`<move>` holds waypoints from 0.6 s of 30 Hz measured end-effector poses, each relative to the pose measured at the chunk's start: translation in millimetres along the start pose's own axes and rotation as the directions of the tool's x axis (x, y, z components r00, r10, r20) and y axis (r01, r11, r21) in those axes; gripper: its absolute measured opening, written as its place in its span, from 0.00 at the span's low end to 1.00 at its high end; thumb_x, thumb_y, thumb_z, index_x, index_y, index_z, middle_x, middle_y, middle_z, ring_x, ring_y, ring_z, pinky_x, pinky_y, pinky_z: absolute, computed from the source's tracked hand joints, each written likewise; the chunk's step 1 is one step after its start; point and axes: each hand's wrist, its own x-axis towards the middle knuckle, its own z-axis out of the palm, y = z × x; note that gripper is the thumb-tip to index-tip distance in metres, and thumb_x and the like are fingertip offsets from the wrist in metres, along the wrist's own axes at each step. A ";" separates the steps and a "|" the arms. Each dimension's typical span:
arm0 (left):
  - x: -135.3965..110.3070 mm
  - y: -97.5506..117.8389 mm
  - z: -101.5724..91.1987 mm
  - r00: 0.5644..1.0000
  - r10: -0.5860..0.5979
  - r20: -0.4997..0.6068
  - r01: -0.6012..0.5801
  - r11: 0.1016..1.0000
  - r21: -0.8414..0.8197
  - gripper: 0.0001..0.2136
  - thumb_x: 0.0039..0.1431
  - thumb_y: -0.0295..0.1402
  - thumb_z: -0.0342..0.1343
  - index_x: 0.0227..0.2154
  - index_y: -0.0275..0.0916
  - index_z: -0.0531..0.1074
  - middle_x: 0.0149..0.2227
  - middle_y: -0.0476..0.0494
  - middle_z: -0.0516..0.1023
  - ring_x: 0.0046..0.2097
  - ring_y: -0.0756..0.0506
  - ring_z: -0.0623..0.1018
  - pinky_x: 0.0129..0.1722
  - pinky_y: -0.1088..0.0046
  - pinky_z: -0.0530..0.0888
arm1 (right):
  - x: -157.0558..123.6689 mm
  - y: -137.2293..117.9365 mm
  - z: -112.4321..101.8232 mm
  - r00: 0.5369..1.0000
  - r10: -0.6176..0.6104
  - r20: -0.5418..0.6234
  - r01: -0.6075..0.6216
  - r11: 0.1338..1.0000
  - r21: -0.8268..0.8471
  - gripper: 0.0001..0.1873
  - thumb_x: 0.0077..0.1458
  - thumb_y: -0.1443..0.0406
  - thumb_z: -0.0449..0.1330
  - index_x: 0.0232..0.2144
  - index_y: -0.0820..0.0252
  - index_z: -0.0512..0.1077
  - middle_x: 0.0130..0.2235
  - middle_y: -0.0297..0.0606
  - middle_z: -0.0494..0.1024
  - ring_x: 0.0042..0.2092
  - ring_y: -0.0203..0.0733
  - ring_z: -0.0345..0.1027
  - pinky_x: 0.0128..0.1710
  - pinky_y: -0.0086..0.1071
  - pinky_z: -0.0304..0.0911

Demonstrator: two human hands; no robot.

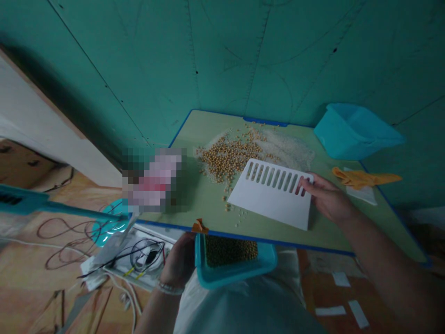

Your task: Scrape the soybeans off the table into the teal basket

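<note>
My right hand (325, 198) grips the right end of a white slotted scraper card (269, 195) that rests on a green board (194, 195) with a blue rim. A heap of tan beans (227, 157) mixed with white rice (288, 149) lies beyond the card. A few loose beans sit near the board's front edge. My left hand (179, 264) holds a teal tray (234, 273) just under that front edge; the tray holds greenish-tan beans.
A teal tub (352, 130) and an orange cloth (363, 177) sit at the board's right. A blurred-out object (155, 181) stands at its left. Below left lie cables and a white box (142, 260), a teal plate (106, 227) and a teal handle (52, 206).
</note>
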 end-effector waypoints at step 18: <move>-9.3 3.0 4.5 0.999 -0.022 -0.039 0.022 1.000 0.011 0.19 0.55 0.23 0.43 0.17 0.33 0.76 0.16 0.42 0.77 0.20 0.47 0.75 0.21 0.74 0.71 | 7.0 -1.5 18.7 0.991 -0.090 0.094 0.095 0.994 -0.047 0.13 0.47 0.53 0.58 0.28 0.56 0.67 0.27 0.31 0.71 0.31 0.38 0.65 0.33 0.31 0.57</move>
